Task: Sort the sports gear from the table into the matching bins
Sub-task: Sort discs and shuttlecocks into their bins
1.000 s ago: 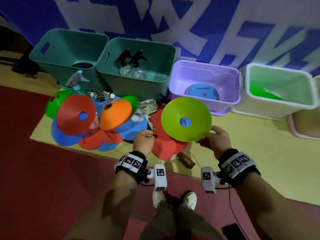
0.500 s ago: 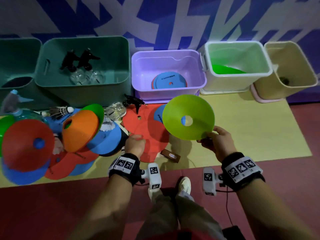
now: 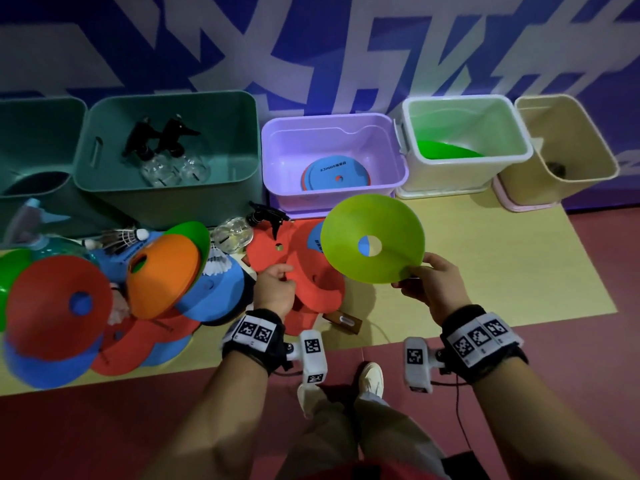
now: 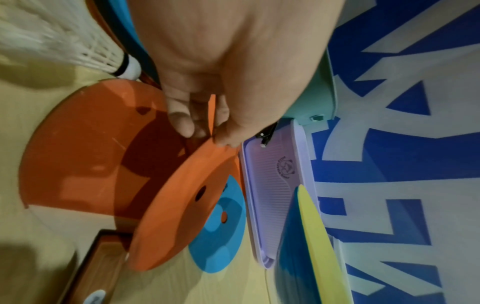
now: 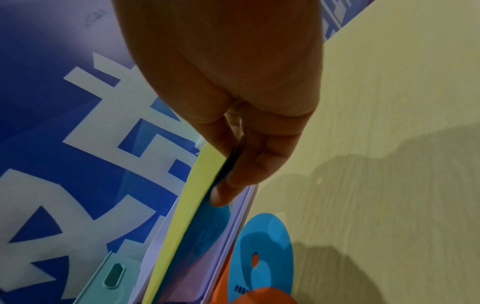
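In front of the purple bin (image 3: 332,157), right hand (image 3: 433,289) pinches a lime cone (image 3: 372,247); left hand (image 3: 273,289) fingers (image 4: 182,115) pinch an orange disc (image 4: 182,209).

The lime cone disc (image 3: 372,249) looks like smooth, matt plastic, as does the orange disc (image 4: 179,216). The purple bin (image 3: 332,157) is semi-glossy plastic with a ribbed lid (image 4: 275,185). The shuttlecock (image 4: 64,39) has white feathers. The tabletop (image 5: 389,123) shows pale wood grain, matt.
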